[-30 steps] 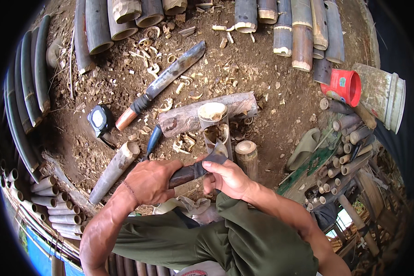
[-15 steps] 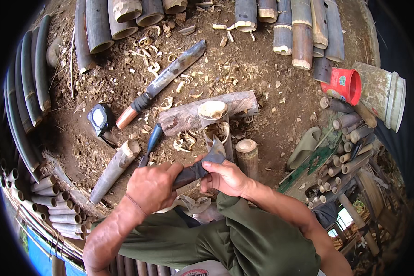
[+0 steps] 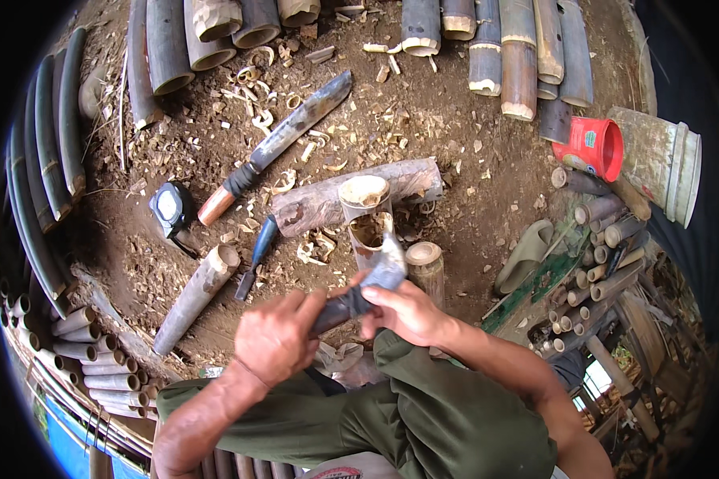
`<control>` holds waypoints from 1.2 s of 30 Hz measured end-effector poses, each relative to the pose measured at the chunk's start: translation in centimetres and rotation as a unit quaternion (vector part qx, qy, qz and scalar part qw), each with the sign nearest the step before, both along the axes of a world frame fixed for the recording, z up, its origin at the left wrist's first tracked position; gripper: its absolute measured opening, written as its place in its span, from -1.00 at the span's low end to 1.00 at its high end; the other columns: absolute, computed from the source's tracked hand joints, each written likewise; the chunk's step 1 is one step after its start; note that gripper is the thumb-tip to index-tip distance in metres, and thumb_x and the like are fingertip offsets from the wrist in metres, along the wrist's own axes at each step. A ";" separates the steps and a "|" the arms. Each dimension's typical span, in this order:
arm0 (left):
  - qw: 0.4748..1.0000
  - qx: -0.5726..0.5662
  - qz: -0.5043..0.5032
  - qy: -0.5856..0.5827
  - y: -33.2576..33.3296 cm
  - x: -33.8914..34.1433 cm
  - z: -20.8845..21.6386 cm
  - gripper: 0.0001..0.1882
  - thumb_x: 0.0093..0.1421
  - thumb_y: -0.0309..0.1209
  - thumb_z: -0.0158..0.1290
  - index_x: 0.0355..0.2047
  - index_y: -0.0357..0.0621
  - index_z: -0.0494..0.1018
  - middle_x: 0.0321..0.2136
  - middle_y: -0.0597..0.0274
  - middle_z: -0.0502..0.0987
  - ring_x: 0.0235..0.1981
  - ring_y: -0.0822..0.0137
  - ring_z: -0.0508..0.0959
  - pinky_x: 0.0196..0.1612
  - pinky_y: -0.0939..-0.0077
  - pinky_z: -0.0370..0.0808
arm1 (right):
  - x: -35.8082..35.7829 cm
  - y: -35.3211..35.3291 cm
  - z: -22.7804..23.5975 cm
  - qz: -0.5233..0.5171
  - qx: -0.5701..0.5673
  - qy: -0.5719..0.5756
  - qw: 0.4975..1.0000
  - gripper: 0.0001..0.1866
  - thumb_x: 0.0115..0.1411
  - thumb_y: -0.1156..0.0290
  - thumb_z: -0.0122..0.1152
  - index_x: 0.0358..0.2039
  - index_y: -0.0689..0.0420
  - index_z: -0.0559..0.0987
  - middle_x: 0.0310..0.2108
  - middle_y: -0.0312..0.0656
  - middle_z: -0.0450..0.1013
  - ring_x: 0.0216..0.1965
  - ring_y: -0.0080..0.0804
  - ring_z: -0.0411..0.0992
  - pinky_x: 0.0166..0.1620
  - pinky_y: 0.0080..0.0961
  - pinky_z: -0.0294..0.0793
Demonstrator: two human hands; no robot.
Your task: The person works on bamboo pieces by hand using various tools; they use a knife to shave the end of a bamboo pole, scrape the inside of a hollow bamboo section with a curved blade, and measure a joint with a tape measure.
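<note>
My left hand (image 3: 276, 338) is wrapped around the dark handle of a short knife (image 3: 387, 270) with a broad, curved blade. My right hand (image 3: 408, 312) closes on the same knife where handle and blade meet, its thumb along the top. The blade, slightly smeared by motion, points away from me. Its tip is at the opening cut in the side of a pale bamboo piece (image 3: 364, 249), though I cannot tell whether it touches. That bamboo leans over a short log (image 3: 303, 205). Just right of the blade stands another bamboo piece (image 3: 425, 263) with a pale closed end.
A blue-handled chisel (image 3: 261, 249), a machete (image 3: 299, 128), a tape measure (image 3: 168, 206) and a cut bamboo tube (image 3: 196, 300) lie on the chip-strewn soil. Bamboo tubes are stacked on both sides. At right are a red tub (image 3: 599, 150), a dirty bucket (image 3: 667, 164) and a sandal (image 3: 524, 257).
Both hands have shifted slightly right with the knife. Its blade has turned and now reaches farther forward, toward the bamboo's side opening.
</note>
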State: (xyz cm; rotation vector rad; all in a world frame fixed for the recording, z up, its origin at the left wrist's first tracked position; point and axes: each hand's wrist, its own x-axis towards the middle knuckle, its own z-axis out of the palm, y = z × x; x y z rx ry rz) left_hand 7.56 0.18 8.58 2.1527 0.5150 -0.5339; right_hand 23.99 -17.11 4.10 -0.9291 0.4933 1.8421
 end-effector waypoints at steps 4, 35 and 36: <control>0.984 -0.134 -0.037 0.110 2.7 1.2 -0.6 -0.50 -0.11 -0.47 0.22 -0.09 -0.17 0.43 -0.41 -0.06 0.58 -0.39 -0.03 0.63 -0.27 0.12 0.57 | -0.4 0.8 -0.9 -0.003 -0.036 0.022 0.999 -0.66 0.35 0.26 0.12 0.05 0.16 0.43 -0.23 -0.19 0.48 -0.47 -0.38 0.54 -0.34 -0.45 0.56; 0.992 0.089 0.058 0.062 3.3 1.1 -2.3 -0.67 -0.16 -0.41 0.30 -0.31 -0.10 0.54 -0.42 0.12 0.60 -0.42 0.15 0.64 -0.31 0.25 0.61 | -2.7 5.2 -2.0 -0.108 0.060 -0.043 0.991 -0.71 0.44 0.30 -0.06 0.08 0.16 0.32 0.02 0.07 0.45 -0.21 -0.14 0.60 -0.11 -0.32 0.67; 0.992 0.101 -0.006 0.077 4.7 2.8 -1.7 -0.70 -0.14 -0.42 0.26 -0.33 -0.09 0.52 -0.40 0.12 0.59 -0.41 0.12 0.64 -0.30 0.23 0.58 | -2.4 5.2 -1.8 -0.172 0.068 -0.006 0.983 -0.68 0.44 0.29 -0.04 0.10 0.15 0.32 0.05 0.09 0.44 -0.17 -0.11 0.59 -0.08 -0.29 0.67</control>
